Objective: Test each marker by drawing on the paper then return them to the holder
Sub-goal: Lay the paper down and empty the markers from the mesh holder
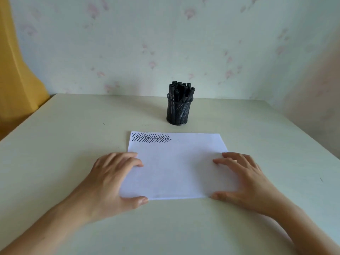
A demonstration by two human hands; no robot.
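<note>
A white sheet of paper [176,168] lies on the table in front of me, with a row of black zigzag strokes [151,138] along its top left edge. Behind it stands a black mesh holder [178,112] with several black markers [181,91] upright inside. My left hand [114,179] rests flat on the paper's left edge, fingers spread, thumb at the near corner. My right hand [244,179] rests the same way on the right edge. Neither hand holds a marker.
The cream table [73,137] meets a floral wallpapered wall [165,43] just behind the holder. A yellow curtain [16,70] hangs at the far left beside the table's left edge. The table's right edge runs diagonally at the right.
</note>
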